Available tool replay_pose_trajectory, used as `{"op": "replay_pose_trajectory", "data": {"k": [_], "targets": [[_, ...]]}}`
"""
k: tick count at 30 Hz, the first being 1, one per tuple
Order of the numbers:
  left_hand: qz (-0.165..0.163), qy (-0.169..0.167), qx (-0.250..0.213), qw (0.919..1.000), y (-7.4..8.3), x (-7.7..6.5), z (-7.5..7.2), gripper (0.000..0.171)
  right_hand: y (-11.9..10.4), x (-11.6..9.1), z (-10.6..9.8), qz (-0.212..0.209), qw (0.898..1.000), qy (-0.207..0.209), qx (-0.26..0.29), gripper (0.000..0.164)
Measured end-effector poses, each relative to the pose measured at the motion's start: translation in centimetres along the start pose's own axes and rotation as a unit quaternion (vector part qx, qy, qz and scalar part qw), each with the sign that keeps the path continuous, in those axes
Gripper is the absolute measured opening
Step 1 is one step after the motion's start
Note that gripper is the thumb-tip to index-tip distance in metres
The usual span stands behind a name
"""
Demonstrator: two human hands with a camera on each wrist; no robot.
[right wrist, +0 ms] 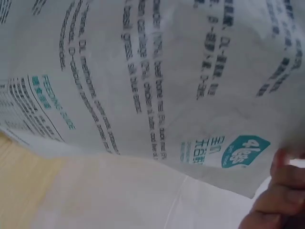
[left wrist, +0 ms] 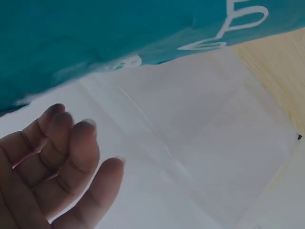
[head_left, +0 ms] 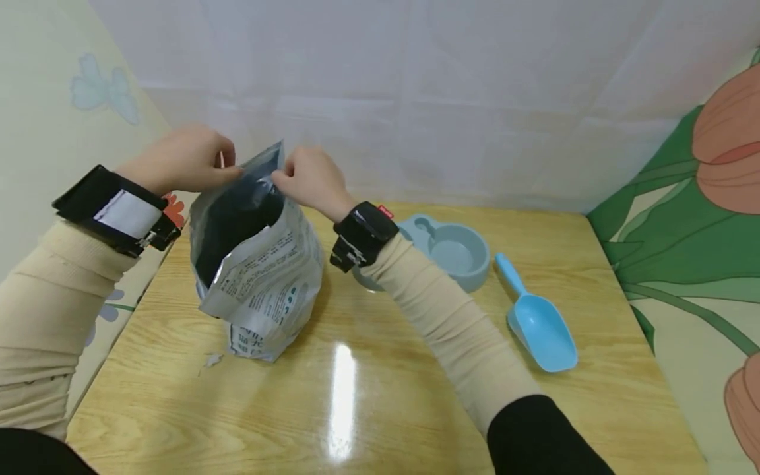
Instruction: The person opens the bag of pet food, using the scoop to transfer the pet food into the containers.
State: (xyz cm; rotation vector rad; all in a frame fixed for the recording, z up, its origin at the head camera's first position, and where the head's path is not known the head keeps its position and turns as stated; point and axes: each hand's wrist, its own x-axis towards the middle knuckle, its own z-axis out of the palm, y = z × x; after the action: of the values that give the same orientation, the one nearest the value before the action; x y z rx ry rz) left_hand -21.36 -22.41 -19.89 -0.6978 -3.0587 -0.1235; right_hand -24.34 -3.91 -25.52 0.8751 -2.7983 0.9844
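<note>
A pet food bag [head_left: 267, 277] stands upright on the table at the left in the head view, its mouth gaping and dark inside. Its front is white with small print. At the far left of the rim, my left hand [head_left: 184, 158] pinches the edge between thumb and forefinger. My right hand [head_left: 313, 179] pinches the rim's right side near the raised corner. The left wrist view shows the bag's teal face [left wrist: 119, 43] above several bent fingers [left wrist: 83, 148]. In the right wrist view, fingers [right wrist: 281, 195] meet the corner of the printed side.
A grey-blue bowl [head_left: 475, 277] with a smaller recess lies behind my right forearm. To its right is a light blue scoop [head_left: 543, 330]. A small torn scrap [head_left: 212, 360] lies by the bag. White cloth [head_left: 445, 119] hangs behind the wooden table [head_left: 285, 422].
</note>
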Motion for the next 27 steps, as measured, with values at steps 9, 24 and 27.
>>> {"op": "replay_pose_trajectory", "data": {"k": [9,24,27], "targets": [[-0.035,0.03,-0.043,0.998,-0.2,-3.9,0.6,0.048,-0.3,-1.8,0.5,-0.005,0.995,-0.056,0.085,0.048],[-0.028,0.094,-0.03,0.9947,-0.4,-6.0,2.0,0.034,0.2,-4.0,-0.2,-0.044,0.996,-0.047,0.065,0.04],[-0.033,0.101,-0.026,0.994,-0.8,-6.1,2.0,0.033,0.5,-4.2,-0.4,-0.038,0.997,-0.048,0.053,0.04]]}}
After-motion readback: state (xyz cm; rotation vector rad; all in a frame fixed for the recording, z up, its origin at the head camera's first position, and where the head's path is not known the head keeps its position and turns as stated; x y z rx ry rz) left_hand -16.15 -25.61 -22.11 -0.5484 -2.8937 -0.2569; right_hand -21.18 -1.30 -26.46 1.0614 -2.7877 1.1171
